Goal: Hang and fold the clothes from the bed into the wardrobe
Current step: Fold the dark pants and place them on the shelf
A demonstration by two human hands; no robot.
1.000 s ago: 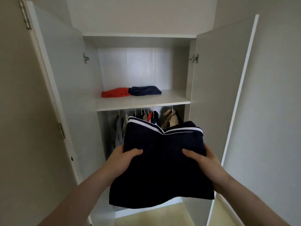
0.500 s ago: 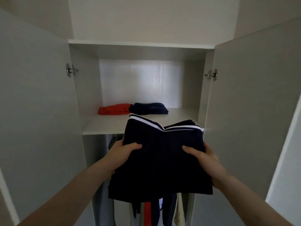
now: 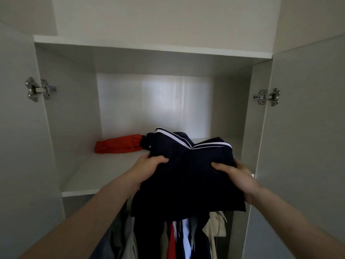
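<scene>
Folded navy garment (image 3: 188, 176) over wardrobe shelf (image 3: 104, 172), beside red garment (image 3: 117, 146)

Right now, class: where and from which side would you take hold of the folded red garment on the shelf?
Grip the folded red garment along its near long edge, coming from the front over the bare shelf. It lies flat, its right end touching another dark garment, so slide fingers underneath, thumb on top. Both the left hand and right hand hold the navy garment.

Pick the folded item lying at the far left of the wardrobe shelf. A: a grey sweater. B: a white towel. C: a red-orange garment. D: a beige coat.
C: the red-orange garment lies folded on the shelf, left of the navy garment that both hands hold.
</scene>
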